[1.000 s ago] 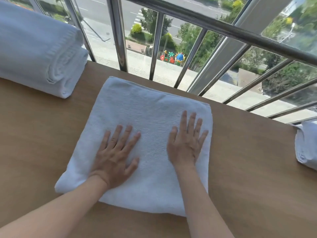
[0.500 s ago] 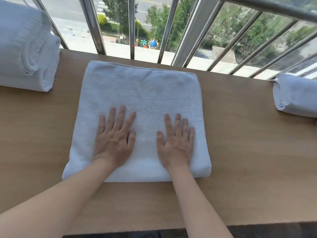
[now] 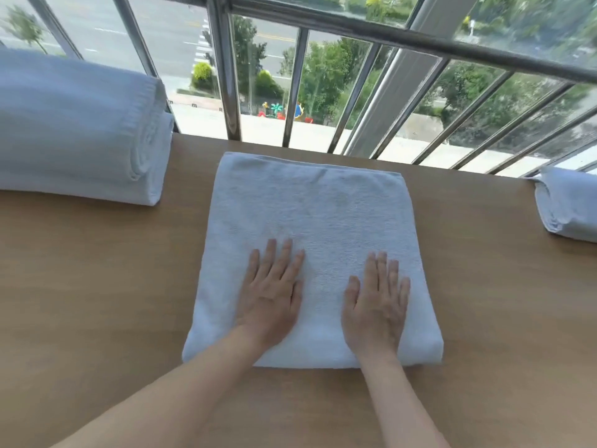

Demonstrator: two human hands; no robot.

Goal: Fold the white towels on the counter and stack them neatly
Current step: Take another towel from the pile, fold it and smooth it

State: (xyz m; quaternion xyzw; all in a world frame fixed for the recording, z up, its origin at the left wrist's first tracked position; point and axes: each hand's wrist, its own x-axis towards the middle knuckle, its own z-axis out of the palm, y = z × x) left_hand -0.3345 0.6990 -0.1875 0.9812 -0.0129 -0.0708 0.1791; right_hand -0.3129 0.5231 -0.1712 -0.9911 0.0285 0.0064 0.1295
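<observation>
Folded white towel (image 3: 310, 215) centre frame on wooden counter (image 3: 97, 270), long axis bottom-to-top. Left hand (image 3: 271, 295) and right hand (image 3: 374, 305) lie flat on its near half, fingers straight, gripping nothing. Towel stack (image 3: 80, 130) upper left, well apart; left hand nearer. 1 loose towel (image 3: 568, 205) at right edge.

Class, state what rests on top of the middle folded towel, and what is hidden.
The left hand and right hand lie flat on the near half of the folded towel. Their palms cover that cloth; the towel hides the counter beneath.
</observation>
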